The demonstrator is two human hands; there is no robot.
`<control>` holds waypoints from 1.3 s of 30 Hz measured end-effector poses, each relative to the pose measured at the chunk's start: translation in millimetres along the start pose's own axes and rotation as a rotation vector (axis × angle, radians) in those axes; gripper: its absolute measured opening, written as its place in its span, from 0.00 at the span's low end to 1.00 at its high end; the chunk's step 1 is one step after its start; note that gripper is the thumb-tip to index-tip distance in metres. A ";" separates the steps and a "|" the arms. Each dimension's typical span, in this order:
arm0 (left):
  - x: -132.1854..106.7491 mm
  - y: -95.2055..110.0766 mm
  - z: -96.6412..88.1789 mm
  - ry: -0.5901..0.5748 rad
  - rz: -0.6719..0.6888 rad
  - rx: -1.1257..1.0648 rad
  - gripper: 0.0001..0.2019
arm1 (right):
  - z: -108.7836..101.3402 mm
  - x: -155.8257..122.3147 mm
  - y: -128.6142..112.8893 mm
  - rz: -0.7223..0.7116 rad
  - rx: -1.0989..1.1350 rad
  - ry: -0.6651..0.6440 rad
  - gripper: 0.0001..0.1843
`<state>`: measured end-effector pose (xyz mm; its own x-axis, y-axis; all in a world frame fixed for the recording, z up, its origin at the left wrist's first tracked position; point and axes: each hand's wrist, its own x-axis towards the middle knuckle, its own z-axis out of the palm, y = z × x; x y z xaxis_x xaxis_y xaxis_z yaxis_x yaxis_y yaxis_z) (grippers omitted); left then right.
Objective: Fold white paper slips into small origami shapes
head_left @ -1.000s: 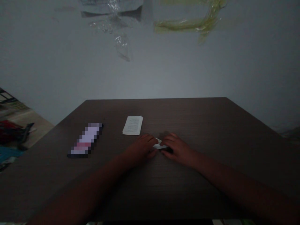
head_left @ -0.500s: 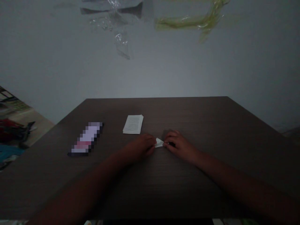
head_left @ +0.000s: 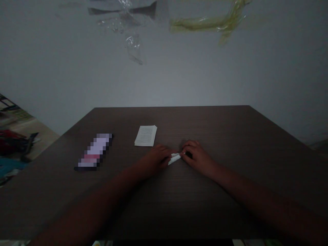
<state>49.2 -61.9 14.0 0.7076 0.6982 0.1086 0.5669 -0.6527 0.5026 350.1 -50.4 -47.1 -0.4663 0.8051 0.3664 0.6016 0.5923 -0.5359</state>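
Observation:
A small folded piece of white paper (head_left: 175,158) lies low over the table between my two hands. My left hand (head_left: 158,158) is closed on its left end, with a finger reaching across the paper's top edge. Thumb and fingers of my right hand (head_left: 194,154) pinch the right end, which is partly hidden by them. Just beyond my left hand, a stack of printed paper sheets (head_left: 146,136) rests flat on the table.
The dark wooden table (head_left: 217,126) stands against a pale wall (head_left: 164,78) with strips of tape on it. To the left lies a phone (head_left: 94,152), its screen blurred out. Red and blue items (head_left: 12,167) are on the floor beyond the table's left edge.
The paper has turned and now slants up to the right as a narrow strip. My left finger has stretched over it; my right hand has shifted slightly right and away from me.

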 end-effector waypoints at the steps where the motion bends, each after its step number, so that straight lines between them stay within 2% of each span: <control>1: 0.7 1.4 -0.5 -0.013 0.012 0.012 0.22 | 0.8 0.1 -0.6 0.002 -0.009 0.008 0.06; 5: 0.7 3.3 -0.9 -0.030 0.015 0.052 0.21 | -0.5 0.7 -5.7 0.016 -0.035 0.059 0.04; 8: 0.0 -1.8 3.2 -0.012 -0.004 0.064 0.20 | -4.7 0.2 -14.0 -0.030 -0.053 0.082 0.03; 13: 2.3 -17.7 9.9 0.021 -0.033 0.023 0.17 | -6.6 -4.7 -31.6 -0.232 -0.059 -0.099 0.13; 16: 3.4 -24.2 9.4 0.010 -0.043 -0.038 0.14 | -3.8 -7.5 -35.5 -0.280 -0.076 -0.148 0.21; 21: 0.3 -26.5 4.4 0.037 -0.141 -0.118 0.06 | -2.8 -8.2 -32.4 -0.278 -0.105 -0.199 0.25; 25: -2.3 -26.4 -1.0 0.042 -0.119 -0.122 0.05 | -4.6 -8.2 -32.2 -0.282 -0.112 -0.234 0.26; 34: -3.8 -29.8 -11.1 0.025 -0.116 -0.137 0.09 | -8.8 -10.5 -37.8 -0.271 -0.143 -0.292 0.30; 39: -2.7 -28.5 -14.1 -0.003 -0.129 -0.181 0.11 | -13.1 -9.2 -44.8 -0.230 -0.152 -0.370 0.32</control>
<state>25.1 -41.0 11.5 0.6355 0.7715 0.0314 0.5681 -0.4947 0.6576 335.9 -83.9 -16.5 -0.7825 0.6039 0.1517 0.5306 0.7742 -0.3450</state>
